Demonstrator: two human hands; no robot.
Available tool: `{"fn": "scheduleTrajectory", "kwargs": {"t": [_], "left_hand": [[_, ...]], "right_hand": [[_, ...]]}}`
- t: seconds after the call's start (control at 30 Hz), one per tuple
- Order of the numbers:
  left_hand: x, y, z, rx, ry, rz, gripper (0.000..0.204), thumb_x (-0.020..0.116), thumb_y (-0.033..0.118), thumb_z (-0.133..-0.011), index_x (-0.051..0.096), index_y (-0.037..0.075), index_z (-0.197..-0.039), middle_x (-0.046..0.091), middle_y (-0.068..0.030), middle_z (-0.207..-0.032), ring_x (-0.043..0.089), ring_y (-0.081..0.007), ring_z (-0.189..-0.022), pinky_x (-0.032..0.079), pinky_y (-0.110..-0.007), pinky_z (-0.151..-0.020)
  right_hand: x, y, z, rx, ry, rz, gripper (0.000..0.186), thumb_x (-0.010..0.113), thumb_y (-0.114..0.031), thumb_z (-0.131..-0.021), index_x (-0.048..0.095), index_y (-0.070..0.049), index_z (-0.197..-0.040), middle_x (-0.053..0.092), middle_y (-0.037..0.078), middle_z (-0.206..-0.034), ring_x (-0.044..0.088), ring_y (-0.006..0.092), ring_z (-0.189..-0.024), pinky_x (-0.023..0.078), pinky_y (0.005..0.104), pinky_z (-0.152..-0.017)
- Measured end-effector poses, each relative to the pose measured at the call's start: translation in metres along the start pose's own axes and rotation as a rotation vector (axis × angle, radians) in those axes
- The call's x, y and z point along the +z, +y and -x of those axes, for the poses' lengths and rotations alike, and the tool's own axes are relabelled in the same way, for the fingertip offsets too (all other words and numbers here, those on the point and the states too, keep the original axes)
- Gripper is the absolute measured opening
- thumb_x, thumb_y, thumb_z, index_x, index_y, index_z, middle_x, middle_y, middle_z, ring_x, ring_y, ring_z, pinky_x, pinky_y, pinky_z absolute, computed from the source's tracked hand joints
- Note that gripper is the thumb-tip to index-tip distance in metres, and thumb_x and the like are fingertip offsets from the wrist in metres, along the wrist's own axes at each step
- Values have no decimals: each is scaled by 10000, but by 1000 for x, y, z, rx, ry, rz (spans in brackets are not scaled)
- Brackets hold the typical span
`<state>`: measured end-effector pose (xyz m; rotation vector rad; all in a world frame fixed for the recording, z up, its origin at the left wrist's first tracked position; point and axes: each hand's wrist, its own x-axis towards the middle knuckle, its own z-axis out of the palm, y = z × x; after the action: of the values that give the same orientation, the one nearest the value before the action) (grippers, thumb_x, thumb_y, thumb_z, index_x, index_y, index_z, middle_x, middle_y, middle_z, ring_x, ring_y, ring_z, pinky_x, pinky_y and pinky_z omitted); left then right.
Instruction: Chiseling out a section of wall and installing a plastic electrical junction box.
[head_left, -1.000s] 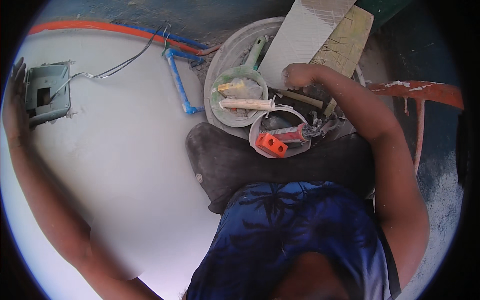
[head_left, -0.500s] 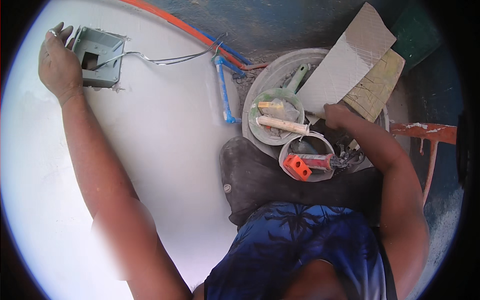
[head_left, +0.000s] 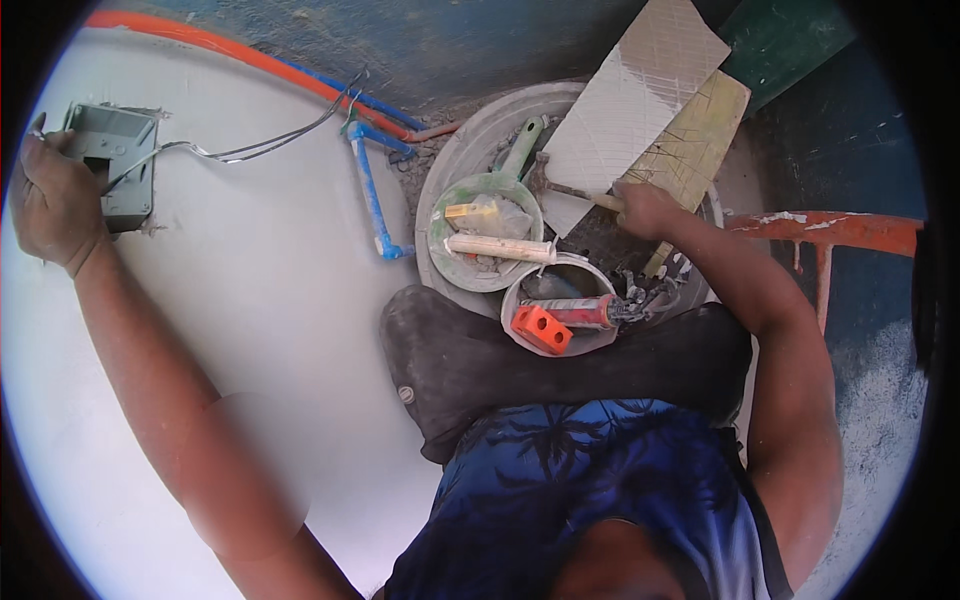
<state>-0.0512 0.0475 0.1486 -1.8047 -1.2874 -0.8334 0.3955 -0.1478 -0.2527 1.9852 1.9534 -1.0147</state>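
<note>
My left hand [head_left: 62, 205] grips the left edge of a grey electrical box [head_left: 128, 175] set in a cut-out of the white surface. Thin wires [head_left: 240, 155] run from the box toward the pipes. In my right hand [head_left: 650, 210] is a hammer [head_left: 585, 194], held by its handle above a round tub [head_left: 470, 122], with the head pointing left. Beneath and beyond the hammer, a pale board [head_left: 640, 95] and a yellowish board [head_left: 695, 140] lean over the tub.
A pan [head_left: 440, 245] with a pale tube and debris sits in the tub. Nearer me, a bucket [head_left: 585, 262] holds a caulking gun [head_left: 590, 310] and an orange block [head_left: 541, 330]. Blue pipe [head_left: 372, 190] and orange conduit [head_left: 230, 50] border the white surface. A red metal bar [head_left: 850, 234] stands at right.
My right hand has come up from among the tools with the hammer in it. The left hand stays on the box; the whole view has shifted.
</note>
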Motion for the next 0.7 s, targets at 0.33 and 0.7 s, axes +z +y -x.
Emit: {"fn": "scheduleTrajectory", "kwargs": {"t": [0.33, 0.7], "left_hand": [[-7, 42, 20, 100, 318, 215, 440, 325, 269, -998, 616, -43, -891, 681, -117, -873, 638, -217, -841, 498, -322, -764], [1, 56, 13, -212, 458, 689, 226, 326, 179, -983, 385, -39, -971, 483, -121, -844, 441, -148, -634, 424, -248, -579]], "right_hand": [[-75, -14, 60, -3, 94, -1015, 316, 614, -290, -888, 556, -32, -1060, 540, 33, -706, 553, 137, -629, 443, 292, -563], [-161, -351, 8, -815, 792, -1237, 339, 502, -335, -998, 530, -3, -1060, 622, 194, -903, 600, 337, -869, 462, 431, -791]]}}
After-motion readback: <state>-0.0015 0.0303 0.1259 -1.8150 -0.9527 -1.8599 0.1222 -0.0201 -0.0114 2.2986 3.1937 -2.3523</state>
